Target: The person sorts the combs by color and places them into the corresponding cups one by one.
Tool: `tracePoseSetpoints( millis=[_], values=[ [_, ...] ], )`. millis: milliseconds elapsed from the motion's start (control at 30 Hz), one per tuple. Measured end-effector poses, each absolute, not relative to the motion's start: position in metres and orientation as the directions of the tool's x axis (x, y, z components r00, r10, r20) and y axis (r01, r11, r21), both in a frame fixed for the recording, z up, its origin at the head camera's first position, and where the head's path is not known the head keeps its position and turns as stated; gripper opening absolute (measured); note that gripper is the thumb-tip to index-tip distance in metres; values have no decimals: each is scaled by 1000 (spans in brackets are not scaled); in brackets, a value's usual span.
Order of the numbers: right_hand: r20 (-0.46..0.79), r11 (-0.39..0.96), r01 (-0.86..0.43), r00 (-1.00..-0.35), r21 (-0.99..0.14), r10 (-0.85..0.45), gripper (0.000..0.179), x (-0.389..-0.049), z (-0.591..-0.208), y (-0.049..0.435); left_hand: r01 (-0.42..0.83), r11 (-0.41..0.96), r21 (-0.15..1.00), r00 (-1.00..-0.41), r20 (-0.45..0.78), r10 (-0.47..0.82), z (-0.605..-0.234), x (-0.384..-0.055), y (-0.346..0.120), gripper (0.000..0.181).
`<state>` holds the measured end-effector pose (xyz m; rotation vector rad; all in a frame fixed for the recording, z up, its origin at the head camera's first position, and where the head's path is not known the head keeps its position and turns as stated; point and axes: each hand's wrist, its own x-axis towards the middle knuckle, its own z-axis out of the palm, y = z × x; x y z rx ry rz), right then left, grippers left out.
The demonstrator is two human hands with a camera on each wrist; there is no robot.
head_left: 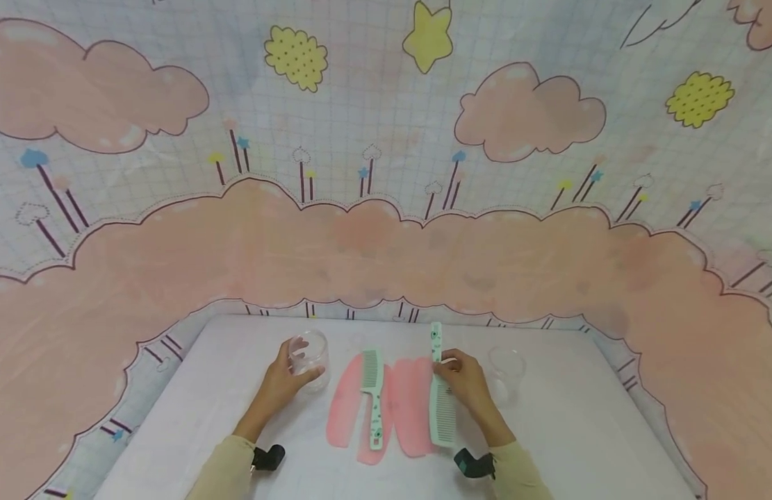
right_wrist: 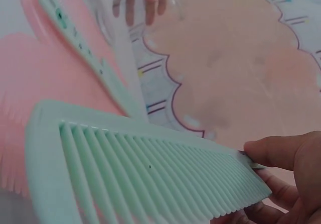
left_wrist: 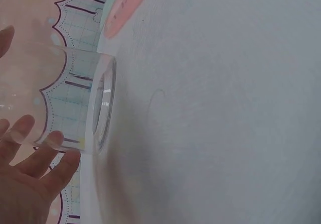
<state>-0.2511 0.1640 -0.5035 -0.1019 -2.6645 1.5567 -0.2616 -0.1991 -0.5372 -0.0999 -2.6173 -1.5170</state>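
My left hand (head_left: 284, 380) holds a clear plastic cup (head_left: 312, 357) at the back left of the table, thumb on one side and fingers on the other. The left wrist view shows the fingertips against the wall of the cup (left_wrist: 80, 103). With my right hand (head_left: 465, 380) I pinch a mint-green comb (head_left: 442, 417) near where handle and teeth meet, handle pointing away from me. A second mint-green comb (head_left: 376, 410) lies between the hands on flat pink combs (head_left: 344, 410). More pink (head_left: 412, 410) lies beside it, partly under the held comb; toothed edges show in the right wrist view.
Another clear cup (head_left: 506, 375) stands to the right of my right hand. The white tabletop (head_left: 586, 430) reaches back to a cloud-patterned cloth (head_left: 386, 257) behind it. A dark wrist camera mount (head_left: 473, 464) sits at each wrist.
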Motion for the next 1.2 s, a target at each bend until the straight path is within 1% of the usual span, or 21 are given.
tracePoseSetpoints(
  millis=[200,600,833,1200],
  values=[
    [46,458,-6,-996,-889,75,20,-249,-490,161,95,502,860,-994,111,-1,-537,-265,-198,88],
    [55,369,-20,-995,-929,84,19,-248,-467,154,84,513,854,-996,92,9,-538,-263,-199,92],
    [76,306,-49,-994,-951,77,17,-247,-462,148,73,517,853,-996,85,1,-537,-262,-198,92],
    [120,232,-103,-991,-967,61,22,-251,-455,133,66,515,855,-997,74,5,-537,-263,-198,92]
  ],
)
